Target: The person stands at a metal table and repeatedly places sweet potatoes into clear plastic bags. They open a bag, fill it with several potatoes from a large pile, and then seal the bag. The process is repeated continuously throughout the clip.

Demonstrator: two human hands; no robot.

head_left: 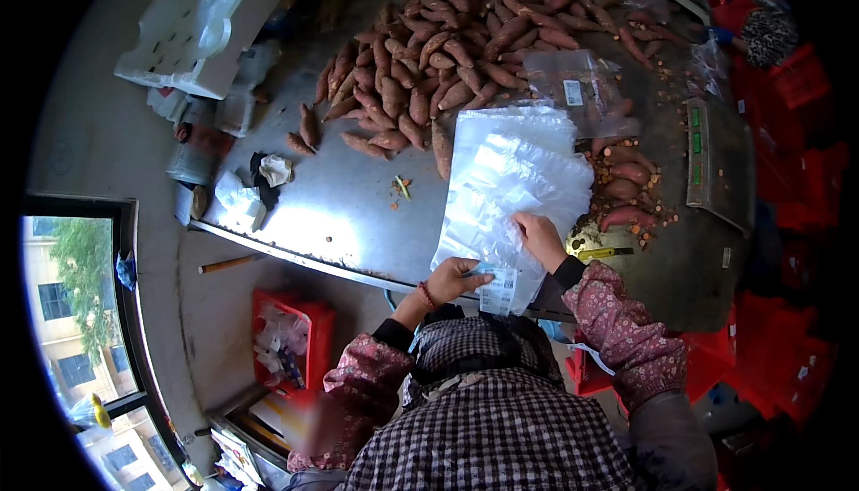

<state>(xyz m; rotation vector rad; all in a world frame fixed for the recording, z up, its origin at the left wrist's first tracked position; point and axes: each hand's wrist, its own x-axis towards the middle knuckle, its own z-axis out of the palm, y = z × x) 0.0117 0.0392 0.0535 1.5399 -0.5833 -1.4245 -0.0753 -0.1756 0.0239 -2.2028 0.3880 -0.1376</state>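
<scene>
My left hand (454, 281) grips a strip of white printed labels (498, 292) near the table's front edge, thumb on top. Curled and pressed together, the fingers of my right hand (542, 241) rest on a stack of clear plastic bags (506, 164); whatever they pinch is too small to make out. The bags lie fanned out in front of me on the metal table (358, 213). Beyond them spreads a large heap of sweet potatoes (403, 88). At the stack's far right lies a labelled clear bag (582, 88).
A yellow cutter knife (605, 253) lies right of my right hand, near cut pieces and several sweet potatoes (629, 173). A scale-like device (716, 164) with green displays stands at the right. Crumpled wrappers (242, 200) lie left. Red crates (309, 339) stand below the table.
</scene>
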